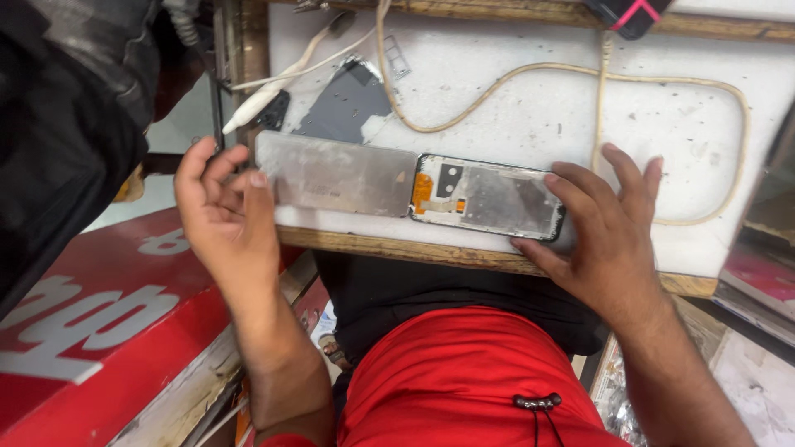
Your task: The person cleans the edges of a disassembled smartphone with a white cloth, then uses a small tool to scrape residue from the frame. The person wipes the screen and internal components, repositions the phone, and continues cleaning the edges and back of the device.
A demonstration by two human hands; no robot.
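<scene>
An opened phone frame (489, 199), its bare inner side up with an orange patch at one end, lies near the front edge of a scuffed white work board (530, 99). The right hand (609, 228) rests spread open against the frame's right end, fingertips touching it. Touching the frame's left end lies a dull grey metal plate (335, 175). The left hand (224, 215) grips that plate's left edge, thumb on top, fingers curled, probably underneath. Behind the plate sit a dark grey panel (348, 103) and a cream cable (580, 74) looping across the board.
</scene>
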